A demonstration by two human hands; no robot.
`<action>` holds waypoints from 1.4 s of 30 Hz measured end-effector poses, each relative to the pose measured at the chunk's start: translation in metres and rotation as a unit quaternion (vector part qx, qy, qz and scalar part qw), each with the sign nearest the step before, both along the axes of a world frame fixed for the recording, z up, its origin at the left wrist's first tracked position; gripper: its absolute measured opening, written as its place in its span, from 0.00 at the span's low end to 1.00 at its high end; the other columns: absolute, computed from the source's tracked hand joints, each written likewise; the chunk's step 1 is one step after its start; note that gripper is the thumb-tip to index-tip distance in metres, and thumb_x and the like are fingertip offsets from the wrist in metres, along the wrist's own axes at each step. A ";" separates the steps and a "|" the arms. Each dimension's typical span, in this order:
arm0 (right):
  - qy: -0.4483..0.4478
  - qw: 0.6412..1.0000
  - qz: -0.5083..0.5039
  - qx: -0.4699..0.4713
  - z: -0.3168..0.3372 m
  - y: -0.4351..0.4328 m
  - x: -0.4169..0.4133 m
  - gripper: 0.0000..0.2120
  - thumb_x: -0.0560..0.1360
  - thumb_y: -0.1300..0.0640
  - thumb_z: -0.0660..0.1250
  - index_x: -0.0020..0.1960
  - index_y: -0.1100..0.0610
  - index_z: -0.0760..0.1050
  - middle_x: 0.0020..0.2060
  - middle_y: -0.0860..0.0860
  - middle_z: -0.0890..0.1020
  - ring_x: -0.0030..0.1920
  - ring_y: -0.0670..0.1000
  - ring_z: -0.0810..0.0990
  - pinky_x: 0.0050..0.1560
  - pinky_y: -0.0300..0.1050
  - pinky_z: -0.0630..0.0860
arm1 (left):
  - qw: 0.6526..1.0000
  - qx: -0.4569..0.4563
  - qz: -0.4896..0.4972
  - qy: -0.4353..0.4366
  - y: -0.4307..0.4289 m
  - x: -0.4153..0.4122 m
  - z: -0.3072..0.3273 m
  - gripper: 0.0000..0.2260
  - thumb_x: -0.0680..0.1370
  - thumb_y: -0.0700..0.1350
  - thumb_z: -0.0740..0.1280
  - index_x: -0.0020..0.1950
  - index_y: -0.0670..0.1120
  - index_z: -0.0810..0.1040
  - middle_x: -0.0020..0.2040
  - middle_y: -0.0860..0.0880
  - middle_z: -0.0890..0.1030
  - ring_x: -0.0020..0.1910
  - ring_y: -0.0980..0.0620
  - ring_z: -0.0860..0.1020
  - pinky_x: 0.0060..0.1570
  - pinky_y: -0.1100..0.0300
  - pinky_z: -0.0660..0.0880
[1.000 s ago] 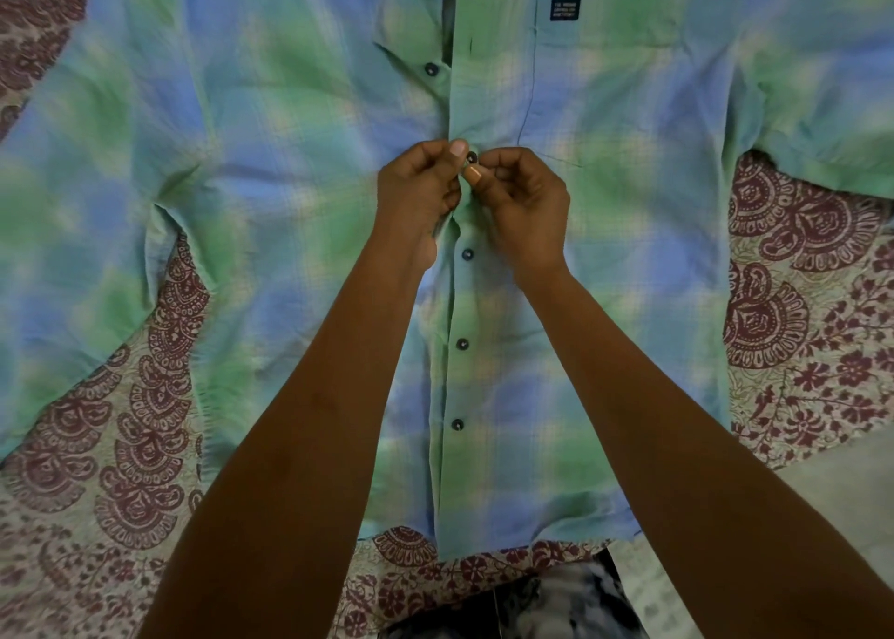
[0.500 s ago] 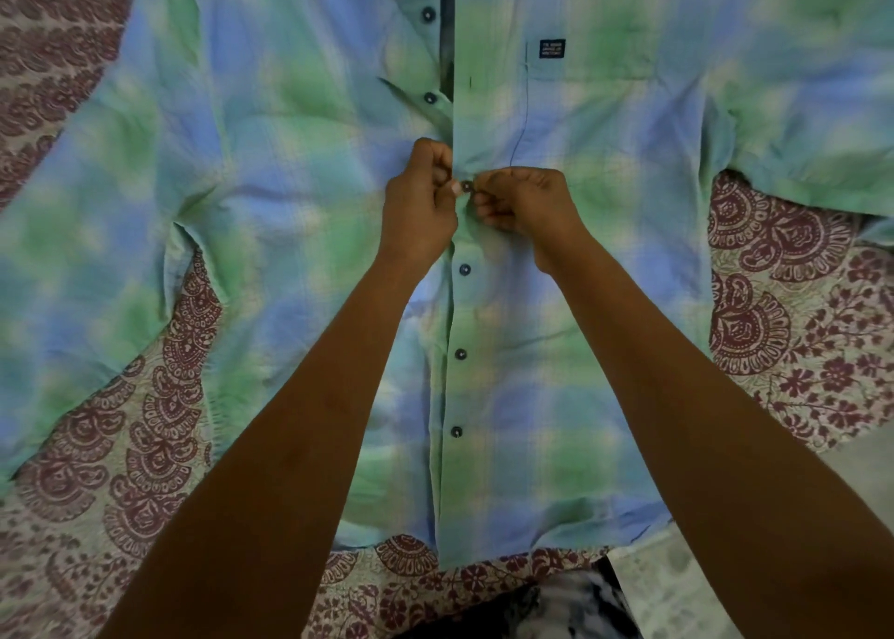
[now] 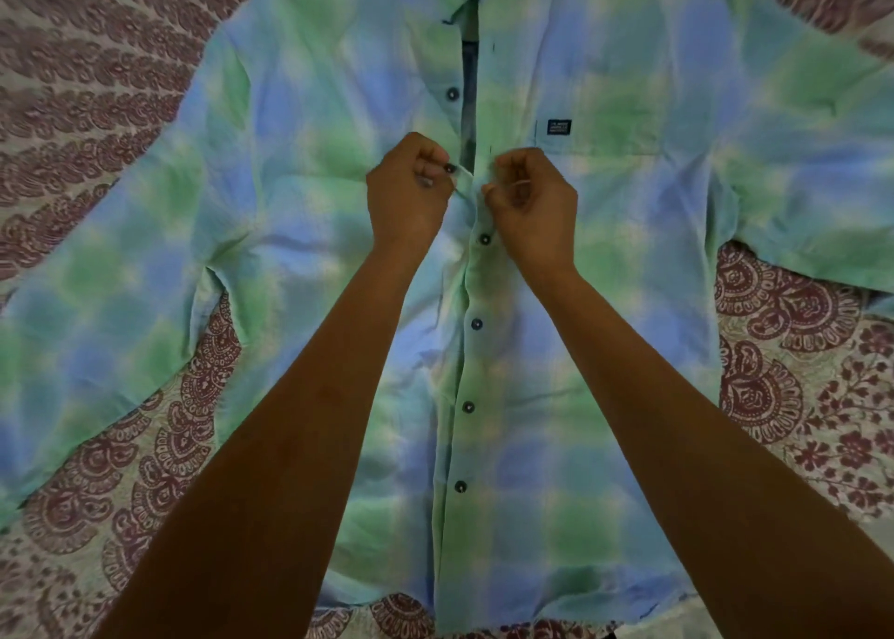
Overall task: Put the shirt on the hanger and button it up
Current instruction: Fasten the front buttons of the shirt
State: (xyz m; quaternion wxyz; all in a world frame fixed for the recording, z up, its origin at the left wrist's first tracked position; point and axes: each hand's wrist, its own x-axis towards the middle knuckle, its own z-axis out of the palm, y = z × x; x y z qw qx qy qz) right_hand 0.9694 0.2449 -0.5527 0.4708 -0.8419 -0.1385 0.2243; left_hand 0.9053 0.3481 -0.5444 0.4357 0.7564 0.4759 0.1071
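A green and blue checked shirt point(image 3: 629, 299) lies flat, front up, on a patterned bedsheet. Several dark buttons down its lower front are fastened, the topmost of them point(image 3: 484, 239) just below my hands. My left hand point(image 3: 409, 188) pinches the left front edge at a loose button point(image 3: 450, 168). My right hand point(image 3: 529, 200) pinches the right front edge beside it. A narrow gap separates the two edges between my hands. Higher up another button point(image 3: 453, 94) is undone and the front stands apart. No hanger shows; the collar area is cut off at the top.
The cream bedsheet with maroon paisley print point(image 3: 798, 396) shows around the shirt on both sides. A small dark label point(image 3: 558, 127) sits on the chest pocket to the right of my hands. Both sleeves spread outward to the frame's edges.
The button my hands worked on earlier now sits fastened below them. Both hands have moved up the front to the following button, and the view has shifted toward the collar.
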 end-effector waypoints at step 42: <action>0.202 0.973 -0.113 0.015 -0.001 0.020 0.031 0.07 0.68 0.65 0.71 0.37 0.54 0.81 0.35 0.49 0.81 0.40 0.46 0.79 0.53 0.45 0.77 | 0.998 -0.061 0.017 0.030 -0.001 0.047 0.016 0.06 0.70 0.37 0.70 0.44 0.44 0.84 0.44 0.45 0.85 0.45 0.50 0.82 0.50 0.62 0.77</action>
